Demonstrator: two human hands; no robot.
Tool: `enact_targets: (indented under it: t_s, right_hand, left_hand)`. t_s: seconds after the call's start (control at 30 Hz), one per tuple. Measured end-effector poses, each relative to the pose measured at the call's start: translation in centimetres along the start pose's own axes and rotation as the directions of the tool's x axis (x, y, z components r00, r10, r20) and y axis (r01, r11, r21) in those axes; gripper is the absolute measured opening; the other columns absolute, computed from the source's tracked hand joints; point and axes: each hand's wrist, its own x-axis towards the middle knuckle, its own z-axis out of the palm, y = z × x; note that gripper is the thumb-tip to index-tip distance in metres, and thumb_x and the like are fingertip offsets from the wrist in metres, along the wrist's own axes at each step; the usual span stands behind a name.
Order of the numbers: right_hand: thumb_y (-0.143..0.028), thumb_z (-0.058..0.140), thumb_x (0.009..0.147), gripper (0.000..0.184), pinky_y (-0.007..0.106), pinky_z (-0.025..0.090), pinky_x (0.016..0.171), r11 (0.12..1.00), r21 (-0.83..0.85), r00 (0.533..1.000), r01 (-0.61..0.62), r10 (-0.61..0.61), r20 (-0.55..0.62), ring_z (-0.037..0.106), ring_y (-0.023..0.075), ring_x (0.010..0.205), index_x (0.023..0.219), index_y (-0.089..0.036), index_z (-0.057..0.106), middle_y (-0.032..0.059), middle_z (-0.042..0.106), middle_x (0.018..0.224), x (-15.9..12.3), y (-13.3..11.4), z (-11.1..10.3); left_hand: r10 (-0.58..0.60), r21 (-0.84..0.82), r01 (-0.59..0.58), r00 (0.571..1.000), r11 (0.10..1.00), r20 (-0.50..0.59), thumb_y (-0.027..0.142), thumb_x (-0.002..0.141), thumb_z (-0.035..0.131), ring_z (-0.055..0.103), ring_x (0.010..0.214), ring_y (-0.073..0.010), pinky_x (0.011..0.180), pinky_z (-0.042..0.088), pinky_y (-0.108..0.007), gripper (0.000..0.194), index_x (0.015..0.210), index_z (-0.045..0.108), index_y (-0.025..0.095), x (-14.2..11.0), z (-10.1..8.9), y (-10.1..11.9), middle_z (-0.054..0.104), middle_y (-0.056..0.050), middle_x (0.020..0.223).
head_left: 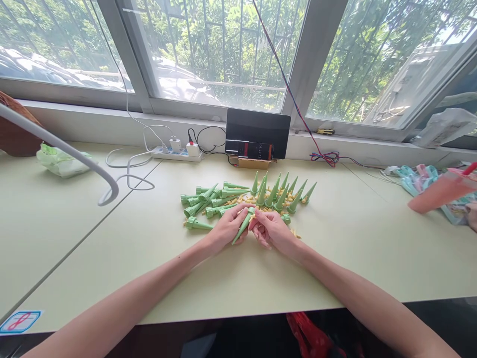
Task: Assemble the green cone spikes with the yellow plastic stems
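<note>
My left hand (228,228) grips a green plastic plant watering spike (241,229), its tip slanting down and to the left. Pinched at the spike's wide end by my right hand (275,231) is a small yellow peg (252,218); I cannot tell whether it sits in a hole. Left of the hands lies a heap of similar green spikes (206,198), most on their sides. Behind my right hand several more spikes (274,194) stand on their wide ends, points up. Loose yellow pegs (296,233) are scattered among and in front of them.
A phone (257,149) leans on a dark tablet (258,130) at the back. A power strip (177,154) with cables and a tissue pack (63,160) are left. A white curved tube (63,144) crosses the left foreground. At right stands a pink cup (441,191) by bagged items.
</note>
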Motion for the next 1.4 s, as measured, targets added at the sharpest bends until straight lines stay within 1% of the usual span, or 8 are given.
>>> enact_targets:
  t_s: [0.1, 0.33, 0.8, 1.0, 1.1, 1.17, 1.3, 1.4]
  right_hand:
    - [-0.061, 0.059, 0.086, 0.051, 0.018, 0.033, 0.027, 1.0, -0.025, 1.0, 0.003, -0.004, -0.008, 0.044, 0.0068, 0.031, 0.072, -0.013, 0.067, -0.0035, 0.053, 0.05, -0.03, 0.03, -0.01]
    - [-0.061, 0.059, 0.087, 0.054, 0.018, 0.028, 0.027, 0.997, -0.081, 1.0, 0.012, -0.013, -0.015, 0.04, 0.0064, 0.028, 0.059, -0.015, 0.061, -0.0052, 0.046, 0.042, -0.21, -0.19, 0.16]
    - [-0.062, 0.057, 0.087, 0.057, 0.019, 0.028, 0.028, 0.992, -0.12, 1.0, 0.023, -0.024, -0.001, 0.038, 0.0061, 0.027, 0.055, -0.016, 0.057, -0.0062, 0.042, 0.04, -0.32, -0.35, 0.28]
    - [-0.063, 0.057, 0.087, 0.057, 0.02, 0.027, 0.03, 0.99, -0.139, 1.0, 0.018, -0.019, -0.005, 0.038, 0.006, 0.028, 0.054, -0.016, 0.056, -0.0063, 0.041, 0.039, -0.35, -0.45, 0.33]
    - [-0.062, 0.056, 0.088, 0.056, 0.019, 0.027, 0.03, 0.99, -0.14, 1.0, 0.016, -0.019, -0.019, 0.039, 0.006, 0.029, 0.056, -0.016, 0.057, -0.0063, 0.042, 0.04, -0.37, -0.45, 0.32]
    - [-0.062, 0.056, 0.088, 0.053, 0.019, 0.027, 0.031, 0.99, -0.137, 0.999, 0.019, -0.024, -0.035, 0.039, 0.0056, 0.029, 0.06, -0.016, 0.058, -0.0069, 0.042, 0.042, -0.34, -0.41, 0.28]
    - [-0.059, 0.058, 0.088, 0.047, 0.019, 0.028, 0.031, 0.992, -0.117, 0.996, 0.045, -0.054, -0.078, 0.038, 0.0053, 0.031, 0.067, -0.016, 0.06, -0.0072, 0.044, 0.046, -0.17, -0.22, 0.14]
    - [-0.058, 0.058, 0.088, 0.046, 0.019, 0.028, 0.031, 0.991, -0.118, 0.992, 0.056, -0.069, -0.108, 0.038, 0.0056, 0.032, 0.069, -0.016, 0.06, -0.007, 0.044, 0.047, -0.03, -0.08, 0.06]
  left_hand:
    - [-0.004, -0.013, 0.005, 1.0, 1.0, 0.024, 0.054, 0.09, 0.054, 0.037, 0.041, -0.007, 0.035, 0.03, -0.016, 0.047, 0.125, 0.054, 0.022, -0.05, -0.02, 0.0, 0.047, 0.005, 0.059]
    - [-0.047, 0.023, 0.046, 0.997, 0.999, 0.069, 0.053, 0.09, 0.055, 0.04, 0.045, -0.0069, 0.036, 0.029, -0.014, 0.048, 0.127, 0.052, 0.023, -0.21, -0.18, 0.33, 0.049, 0.004, 0.065]
    - [-0.045, 0.071, 0.04, 0.997, 0.997, 0.067, 0.055, 0.09, 0.053, 0.038, 0.044, -0.0066, 0.036, 0.028, -0.015, 0.045, 0.123, 0.056, 0.024, -0.07, -0.46, 0.1, 0.048, 0.004, 0.063]
    - [-0.034, 0.087, 0.029, 0.998, 0.996, 0.054, 0.055, 0.091, 0.052, 0.036, 0.042, -0.0059, 0.037, 0.027, -0.016, 0.046, 0.122, 0.056, 0.021, -0.13, -0.36, 0.18, 0.047, 0.004, 0.063]
    - [0.003, 0.12, -0.006, 1.0, 0.993, 0.023, 0.055, 0.091, 0.052, 0.038, 0.041, -0.0065, 0.036, 0.03, -0.017, 0.047, 0.123, 0.055, 0.02, -0.07, -0.32, 0.25, 0.049, 0.004, 0.062]
    - [0.055, 0.162, -0.052, 0.998, 0.985, -0.015, 0.055, 0.091, 0.051, 0.04, 0.041, -0.0073, 0.036, 0.033, -0.018, 0.047, 0.123, 0.056, 0.02, -0.01, -0.34, 0.35, 0.049, 0.004, 0.06]
    - [0.193, 0.287, -0.158, 0.976, 0.945, -0.098, 0.052, 0.093, 0.049, 0.042, 0.042, -0.0082, 0.041, 0.036, -0.019, 0.044, 0.119, 0.058, 0.019, 0.0, -0.46, 0.62, 0.051, 0.004, 0.057]
    - [0.25, 0.374, -0.19, 0.961, 0.908, -0.12, 0.05, 0.094, 0.048, 0.038, 0.043, -0.007, 0.042, 0.034, -0.02, 0.041, 0.118, 0.059, 0.019, -0.1, -0.58, 0.74, 0.054, 0.003, 0.062]
